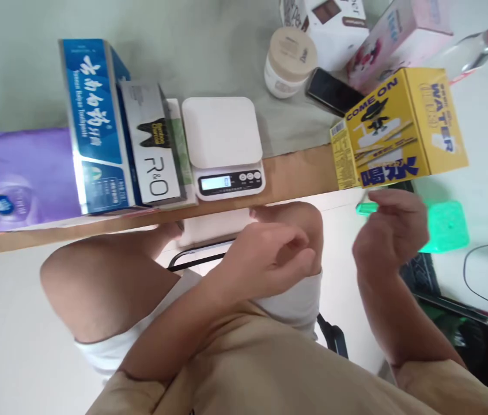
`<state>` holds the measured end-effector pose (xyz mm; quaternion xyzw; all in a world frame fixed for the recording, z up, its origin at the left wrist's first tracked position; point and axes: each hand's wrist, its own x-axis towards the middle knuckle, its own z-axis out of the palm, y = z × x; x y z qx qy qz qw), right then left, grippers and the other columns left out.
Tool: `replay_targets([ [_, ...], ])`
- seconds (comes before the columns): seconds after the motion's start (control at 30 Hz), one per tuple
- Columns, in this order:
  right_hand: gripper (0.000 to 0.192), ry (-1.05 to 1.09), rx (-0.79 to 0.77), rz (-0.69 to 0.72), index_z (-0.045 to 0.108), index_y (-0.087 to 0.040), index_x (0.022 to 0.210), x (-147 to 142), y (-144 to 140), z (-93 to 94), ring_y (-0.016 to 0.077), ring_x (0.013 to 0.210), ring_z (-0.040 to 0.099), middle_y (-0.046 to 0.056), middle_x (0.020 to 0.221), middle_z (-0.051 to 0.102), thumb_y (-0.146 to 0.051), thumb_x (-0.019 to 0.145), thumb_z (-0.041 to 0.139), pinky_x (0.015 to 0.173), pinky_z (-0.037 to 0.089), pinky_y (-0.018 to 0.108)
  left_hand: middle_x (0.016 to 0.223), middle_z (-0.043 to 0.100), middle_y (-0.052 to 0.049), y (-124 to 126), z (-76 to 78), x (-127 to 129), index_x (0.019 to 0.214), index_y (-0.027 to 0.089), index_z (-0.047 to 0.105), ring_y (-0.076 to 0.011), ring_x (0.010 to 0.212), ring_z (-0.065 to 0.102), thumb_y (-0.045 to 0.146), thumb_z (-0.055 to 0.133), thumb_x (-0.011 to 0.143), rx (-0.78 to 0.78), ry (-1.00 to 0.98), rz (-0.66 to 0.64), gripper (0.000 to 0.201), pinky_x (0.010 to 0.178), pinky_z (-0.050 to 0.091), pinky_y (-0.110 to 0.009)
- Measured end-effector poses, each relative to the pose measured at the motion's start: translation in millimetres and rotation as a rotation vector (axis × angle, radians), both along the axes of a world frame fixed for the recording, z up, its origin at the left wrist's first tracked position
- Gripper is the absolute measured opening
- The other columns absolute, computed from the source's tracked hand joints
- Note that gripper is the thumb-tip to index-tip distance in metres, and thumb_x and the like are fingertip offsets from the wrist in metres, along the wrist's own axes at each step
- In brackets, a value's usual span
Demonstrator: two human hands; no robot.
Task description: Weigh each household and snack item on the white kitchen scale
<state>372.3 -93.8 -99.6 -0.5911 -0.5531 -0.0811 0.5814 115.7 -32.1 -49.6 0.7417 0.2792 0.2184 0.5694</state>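
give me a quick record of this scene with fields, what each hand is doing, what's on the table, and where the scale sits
left hand: loosely curled above the lap, holding nothing visible
right hand: raised just under the yellow carton; whether the fingers grip it cannot be told
scale: white kitchen scale at the table edge, platform bare, display lit
left of scale: R&O box, blue toothpaste box, purple pack
behind scale: cream-lidded jar, black phone, pink carton

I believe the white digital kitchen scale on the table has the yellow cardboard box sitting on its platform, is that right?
Not quite: the white digital kitchen scale has nothing on its platform. The yellow cardboard box is off to its side, just above the right hand, as the head view shows. The scale does stand on the table.
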Motion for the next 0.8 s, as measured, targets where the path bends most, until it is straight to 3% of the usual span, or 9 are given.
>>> replay_targets([
  [0.1,0.031,0.168,0.098,-0.243,0.079,-0.031,0.093,58.1,-21.3,3.0,0.0236,0.084,0.066,0.009,0.093,0.072,-0.026,0.064,0.07,0.072,0.05,0.046,0.113,0.083,-0.01,-4.3,-8.5,51.8,0.109,0.018,0.072,-0.0242,0.101,0.078,0.043,0.056,0.1,0.074,-0.148,0.008,0.032,0.091,0.064,-0.039],
  [0.17,0.046,0.231,0.04,-0.314,0.078,-0.034,0.1,77.6,-29.2,10.2,0.0243,0.096,0.068,0.007,0.107,0.071,-0.024,0.058,0.064,0.087,0.054,0.049,0.137,0.076,-0.014,-2.8,-11.8,89.5,0.127,0.019,0.068,-0.0286,0.125,0.074,0.051,0.057,0.101,0.115,-0.187,0.044,0.043,0.106,0.064,-0.045],
  [0.3,0.074,0.282,-0.154,-0.285,0.064,-0.033,0.127,92.4,-26.0,21.3,0.0284,0.133,0.063,0.004,0.139,0.062,-0.025,0.054,0.055,0.123,0.041,0.066,0.17,0.049,-0.021,7.9,-15.8,158.3,0.154,0.012,0.049,-0.0307,0.161,0.048,0.061,0.051,0.104,0.178,-0.212,0.114,0.071,0.132,0.049,-0.05],
  [0.37,0.081,0.309,-0.189,-0.223,0.055,-0.03,0.136,100.4,-16.3,19.3,0.0287,0.142,0.059,0.006,0.149,0.059,-0.028,0.055,0.055,0.127,0.036,0.069,0.176,0.036,-0.027,12.4,-20.3,184.6,0.161,0.004,0.037,-0.0346,0.17,0.033,0.066,0.049,0.103,0.186,-0.213,0.143,0.086,0.14,0.038,-0.054],
  [0.43,0.083,0.341,-0.181,-0.122,0.05,-0.028,0.14,108.9,-4.2,13.1,0.0286,0.141,0.062,0.009,0.152,0.06,-0.03,0.058,0.056,0.124,0.039,0.068,0.178,0.029,-0.03,13.4,-27.7,204.1,0.164,0.001,0.028,-0.039,0.173,0.024,0.069,0.05,0.101,0.174,-0.217,0.155,0.095,0.142,0.032,-0.057],
  [0.6,0.071,0.374,-0.052,0.069,0.061,-0.028,0.13,104.4,17.0,2.8,0.0257,0.121,0.071,0.005,0.136,0.068,-0.027,0.06,0.055,0.105,0.054,0.056,0.182,0.015,-0.031,2.4,-51.1,229.8,0.168,0.004,0.013,-0.0444,0.175,0.009,0.073,0.064,0.093,0.195,-0.308,0.187,0.114,0.142,0.025,-0.065],
  [0.7,0.065,0.381,0.004,0.08,0.068,-0.029,0.129,81.4,17.7,7.6,0.0248,0.121,0.07,0.002,0.13,0.07,-0.029,0.065,0.057,0.112,0.051,0.057,0.182,0.007,-0.033,-3.3,-56.8,230.1,0.17,0.006,-0.003,-0.0425,0.175,0.002,0.076,0.065,0.092,0.215,-0.348,0.226,0.125,0.142,0.018,-0.068],
  [0.8,0.053,0.394,0.039,0.086,0.071,-0.032,0.13,52.9,16.6,14.3,0.0254,0.128,0.068,0.001,0.135,0.07,-0.037,0.078,0.059,0.121,0.047,0.061,0.184,0.002,-0.03,-3.5,-49.5,212.5,0.17,0.01,-0.009,-0.0415,0.175,0.0,0.076,0.063,0.094,0.232,-0.353,0.246,0.124,0.143,0.021,-0.066],
])
